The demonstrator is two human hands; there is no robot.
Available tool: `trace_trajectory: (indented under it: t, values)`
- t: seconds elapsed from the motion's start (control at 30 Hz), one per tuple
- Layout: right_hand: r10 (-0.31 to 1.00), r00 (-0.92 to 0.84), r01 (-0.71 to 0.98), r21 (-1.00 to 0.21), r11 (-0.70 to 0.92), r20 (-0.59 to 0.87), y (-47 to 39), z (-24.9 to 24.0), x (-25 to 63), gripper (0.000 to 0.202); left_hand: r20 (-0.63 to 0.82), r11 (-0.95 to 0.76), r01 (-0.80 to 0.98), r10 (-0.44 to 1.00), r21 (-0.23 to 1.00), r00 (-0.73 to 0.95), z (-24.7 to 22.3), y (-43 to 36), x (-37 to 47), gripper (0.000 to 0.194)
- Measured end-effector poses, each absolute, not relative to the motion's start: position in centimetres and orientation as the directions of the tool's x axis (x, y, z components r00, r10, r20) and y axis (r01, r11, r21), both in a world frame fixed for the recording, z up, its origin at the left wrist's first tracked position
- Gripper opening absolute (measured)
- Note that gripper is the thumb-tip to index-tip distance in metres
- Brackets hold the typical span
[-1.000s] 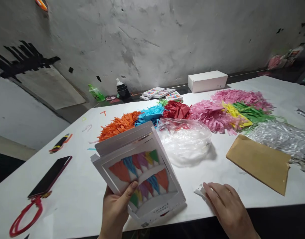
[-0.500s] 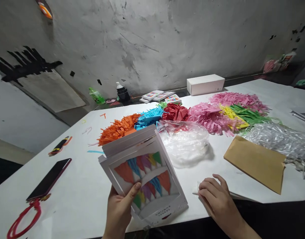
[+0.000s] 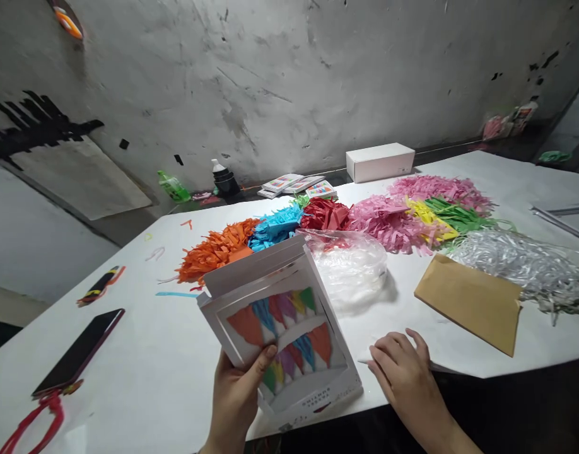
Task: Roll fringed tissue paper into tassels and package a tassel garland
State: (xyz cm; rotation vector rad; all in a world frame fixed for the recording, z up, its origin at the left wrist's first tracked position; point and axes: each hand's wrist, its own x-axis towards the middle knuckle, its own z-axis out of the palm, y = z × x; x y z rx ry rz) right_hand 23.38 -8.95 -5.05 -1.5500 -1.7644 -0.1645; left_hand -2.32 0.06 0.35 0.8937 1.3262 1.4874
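Your left hand clamps the "TASSEL BUNTING" box, nearer you than the clear plastic bag. Its lettering reads upside down at the near end; its long axis slants far-left to near-right, far flap open, contents unclear. Nearer you and right of the bag, your right hand curls at a white scrap; whether it's pinched can't be told.
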Motion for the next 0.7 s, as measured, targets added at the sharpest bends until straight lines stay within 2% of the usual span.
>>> trace_trajectory:
  t: [0.13,0.33,0.4,0.5,0.57,0.7]
  values:
    - [0.812,0.043,0.827,-0.477,0.299,0.583,-8.5,-4.8,23.2,0.020,-0.063,0.013,-0.167,0.953,0.986,-0.296,0.2,0.1,-2.6,0.072]
    - [0.764,0.062,0.849,-0.437,0.298,0.642,-8.5,-5.4,22.9,0.021,-0.009,-0.027,-0.159,0.975,0.987,-0.222,-0.6,0.4,-2.6,0.076]
    - [0.705,0.004,0.857,-0.365,0.362,0.709,-9.7,-5.6,23.0,0.020,-0.005,-0.027,-0.143,0.976,0.989,-0.217,-0.6,0.5,-2.6,0.076]
    - [0.575,-0.168,0.850,-0.178,0.496,0.801,-12.4,-5.8,23.5,0.026,0.018,-0.049,-0.132,0.974,0.990,-0.227,-0.7,0.6,-2.6,0.075]
    - [0.508,-0.238,0.844,-0.083,0.530,0.828,-14.1,-5.8,23.8,0.026,0.031,-0.061,-0.135,0.976,0.989,-0.216,-0.7,0.7,-2.5,0.073]
    - [0.512,-0.248,0.872,-0.040,0.487,0.822,-15.3,-6.7,23.5,0.025,-0.018,-0.014,-0.150,0.977,0.989,-0.212,-0.6,0.8,-1.8,0.068]
